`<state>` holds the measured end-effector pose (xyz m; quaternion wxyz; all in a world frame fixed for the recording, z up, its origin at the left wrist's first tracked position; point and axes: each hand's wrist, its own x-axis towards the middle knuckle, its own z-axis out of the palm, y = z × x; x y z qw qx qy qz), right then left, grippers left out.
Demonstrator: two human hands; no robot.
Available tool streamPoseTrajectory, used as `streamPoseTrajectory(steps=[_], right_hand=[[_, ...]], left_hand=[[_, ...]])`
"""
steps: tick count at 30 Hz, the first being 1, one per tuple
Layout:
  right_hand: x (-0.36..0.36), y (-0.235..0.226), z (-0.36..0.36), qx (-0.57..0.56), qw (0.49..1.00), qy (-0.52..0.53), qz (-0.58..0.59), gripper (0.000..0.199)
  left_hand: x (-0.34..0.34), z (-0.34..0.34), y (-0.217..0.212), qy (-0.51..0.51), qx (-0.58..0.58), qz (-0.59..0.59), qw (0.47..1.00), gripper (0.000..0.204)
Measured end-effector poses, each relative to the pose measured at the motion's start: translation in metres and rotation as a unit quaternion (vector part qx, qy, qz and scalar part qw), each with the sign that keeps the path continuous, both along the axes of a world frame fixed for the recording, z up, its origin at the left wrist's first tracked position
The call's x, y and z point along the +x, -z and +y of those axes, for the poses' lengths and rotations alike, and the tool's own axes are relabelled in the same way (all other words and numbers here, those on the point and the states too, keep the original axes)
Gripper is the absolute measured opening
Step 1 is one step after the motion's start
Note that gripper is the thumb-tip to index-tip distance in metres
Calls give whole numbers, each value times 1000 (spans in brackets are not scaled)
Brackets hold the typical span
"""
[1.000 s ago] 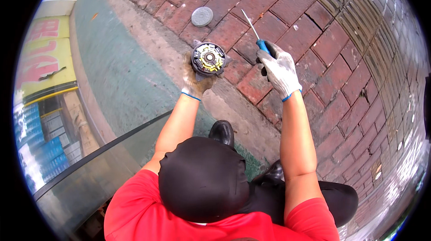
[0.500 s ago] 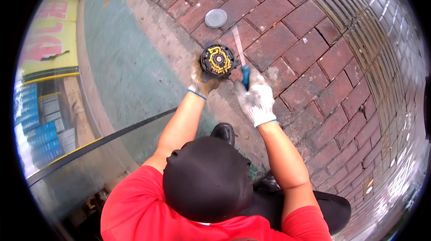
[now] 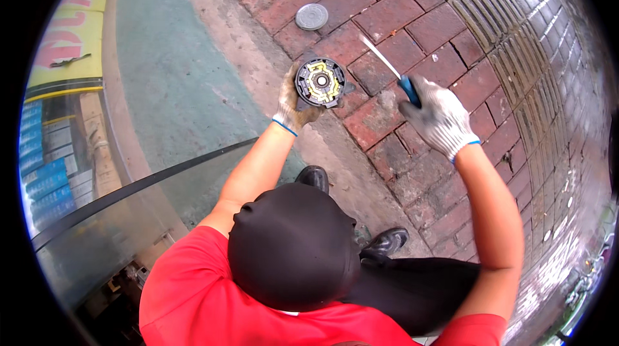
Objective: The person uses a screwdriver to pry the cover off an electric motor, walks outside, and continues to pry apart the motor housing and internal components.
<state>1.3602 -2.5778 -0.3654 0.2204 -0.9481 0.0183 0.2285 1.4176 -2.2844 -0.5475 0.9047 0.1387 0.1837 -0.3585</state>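
Note:
My left hand, in a worn white work glove, is wrapped round the left and lower edge of a round black part. The part's upper face shows a yellow track-like pattern and a pale hub, with small tabs at the rim. My right hand, gloved too, is closed on the blue handle of a tool with a long, thin, flat blade. That blade points up and left, apart from the round part. Beyond them, a round grey disc lies flat on the paving.
Red brick paving extends to the right, with ribbed paving strips farther over. At left is a green-grey ground strip beside a glass panel and a yellow sign. My black shoes stand close below.
My right hand has swung outward to the right with the tool, drawing its blade away from the round part. My left hand has shifted slightly right and tilted the part.

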Motion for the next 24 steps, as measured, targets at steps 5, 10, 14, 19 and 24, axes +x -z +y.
streamPoseTrajectory(steps=[5,10,14,19,24], right_hand=[[-52,-1,-52,-11,996,-86,30,29],[-67,33,-57,20,993,-26,113,30],[-59,51,-45,45,991,-58,108,34],[-53,57,-37,84,986,-21,141,36],[-51,66,-35,92,980,0,175,40]], left_hand=[[-10,-10,-5,12,-1,-11,1000,73],[-16,-14,-8,53,-39,-43,997,74],[-20,-2,7,19,6,-9,1000,85],[-23,-8,-7,-5,35,57,998,78],[-24,-7,-4,-26,55,78,995,73]])
